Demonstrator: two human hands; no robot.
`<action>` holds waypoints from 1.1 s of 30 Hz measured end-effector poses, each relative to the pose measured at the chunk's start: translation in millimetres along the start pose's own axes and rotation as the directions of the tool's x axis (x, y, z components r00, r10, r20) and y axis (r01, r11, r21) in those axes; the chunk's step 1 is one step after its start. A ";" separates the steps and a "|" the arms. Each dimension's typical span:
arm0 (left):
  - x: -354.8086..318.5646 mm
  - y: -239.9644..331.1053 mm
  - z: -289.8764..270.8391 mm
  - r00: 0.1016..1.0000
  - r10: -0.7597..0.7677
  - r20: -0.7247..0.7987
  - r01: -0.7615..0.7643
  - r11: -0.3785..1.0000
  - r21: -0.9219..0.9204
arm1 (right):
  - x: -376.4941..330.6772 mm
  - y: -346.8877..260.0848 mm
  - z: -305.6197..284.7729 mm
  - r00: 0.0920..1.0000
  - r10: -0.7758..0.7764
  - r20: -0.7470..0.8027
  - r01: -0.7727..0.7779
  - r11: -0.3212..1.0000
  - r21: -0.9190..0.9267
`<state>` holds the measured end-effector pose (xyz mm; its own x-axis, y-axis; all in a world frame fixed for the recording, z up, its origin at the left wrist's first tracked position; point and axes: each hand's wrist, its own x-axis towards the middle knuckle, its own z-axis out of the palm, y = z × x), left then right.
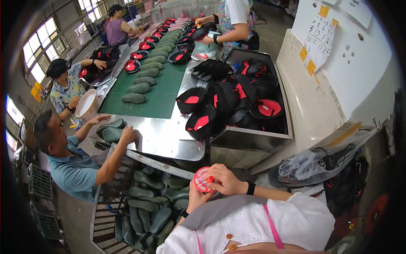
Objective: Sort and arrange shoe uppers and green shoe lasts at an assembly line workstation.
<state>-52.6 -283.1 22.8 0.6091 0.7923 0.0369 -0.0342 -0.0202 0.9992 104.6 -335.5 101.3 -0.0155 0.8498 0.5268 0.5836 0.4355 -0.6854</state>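
Observation:
Close to my body, a round red container [200, 177] with a patterned top and a small bright red piece on it sits between my hands. My left hand [197, 199] is closed around its near side. From the right, my right hand [228, 180] reaches over the top, its curled fingers gripping the container at the red piece. Part of the container is hidden by those fingers. Beyond my hands is the curved metal rim [163, 167] of a slatted bin, holding many grey-green shoe lasts [146, 180].
A green conveyor belt [163, 99] carries rows of lasts and black-and-red shoe uppers. More uppers [237, 95] fill a metal tray [258, 136] at right. A co-worker in blue [78, 167] handles lasts [113, 132] at left; other people work along the belt. Plastic bags [313, 165] lie right.

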 end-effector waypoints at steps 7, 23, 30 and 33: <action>-2.3 4.3 -0.7 1.000 -0.020 0.000 0.020 0.999 -0.045 | -2.6 1.7 4.6 0.998 0.053 0.019 -0.054 0.998 0.034; -1.0 11.1 -2.7 0.999 0.005 0.040 -0.003 0.999 -0.033 | 0.9 2.8 7.3 1.000 -0.015 0.018 0.014 1.000 0.011; -0.3 11.4 -5.0 0.999 0.021 0.041 -0.021 1.000 0.007 | 2.4 2.8 7.4 0.999 -0.020 0.031 0.020 1.000 0.008; 1.7 18.2 -3.3 0.998 0.029 0.050 -0.026 0.997 -0.067 | 2.8 3.0 8.2 0.999 -0.032 0.027 0.032 0.999 0.007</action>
<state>-54.7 -280.1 41.0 0.6467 0.7599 0.0664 -0.1024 0.0002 0.9947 99.6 -329.4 96.6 -0.0566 0.8432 0.5347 0.5767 0.4647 -0.6718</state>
